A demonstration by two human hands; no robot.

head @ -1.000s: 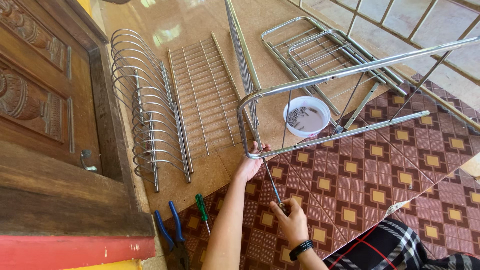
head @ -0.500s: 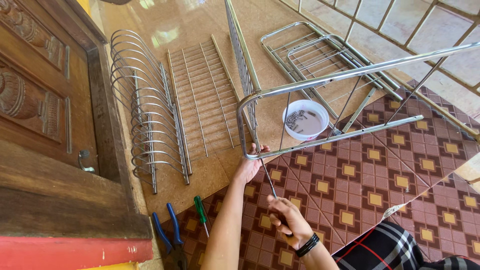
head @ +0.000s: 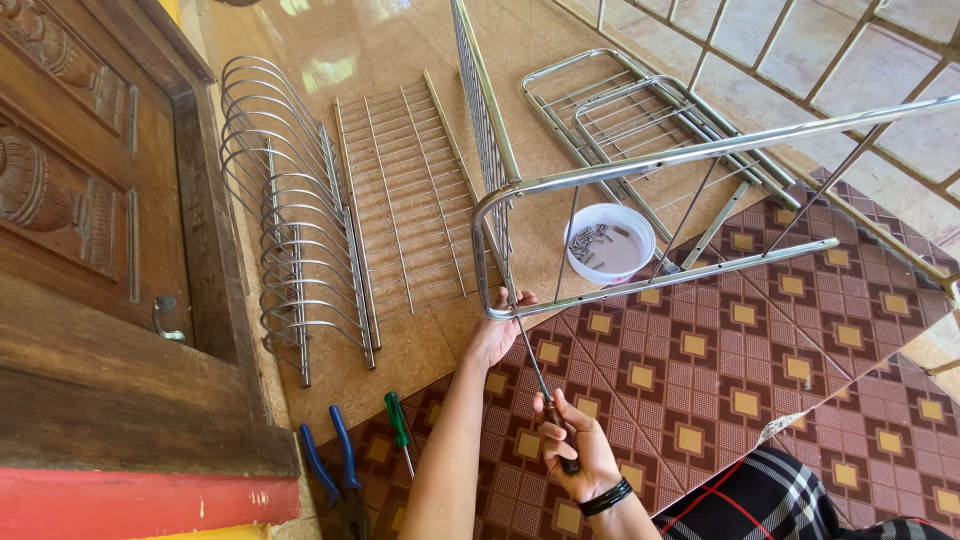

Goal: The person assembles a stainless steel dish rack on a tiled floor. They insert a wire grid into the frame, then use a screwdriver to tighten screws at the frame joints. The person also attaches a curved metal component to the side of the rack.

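Carved dark wooden door (head: 70, 190) on the left, red-painted sill (head: 150, 505) below it. Floor: glossy tan tiles (head: 330, 40) with sunlight glare, brown patterned mat (head: 720, 370) covering the lower right. Metal railing (head: 790, 40) along the top-right edge.

It was a home's entrance porch: a carved wooden door (head: 70, 190) stood along the left, polished floor tiles (head: 370, 40) beyond a patterned mat (head: 720, 370), a railing (head: 800, 50) top right.

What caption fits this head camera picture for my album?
Left hand steadies a steel rack frame while right hand holds a screwdriver.
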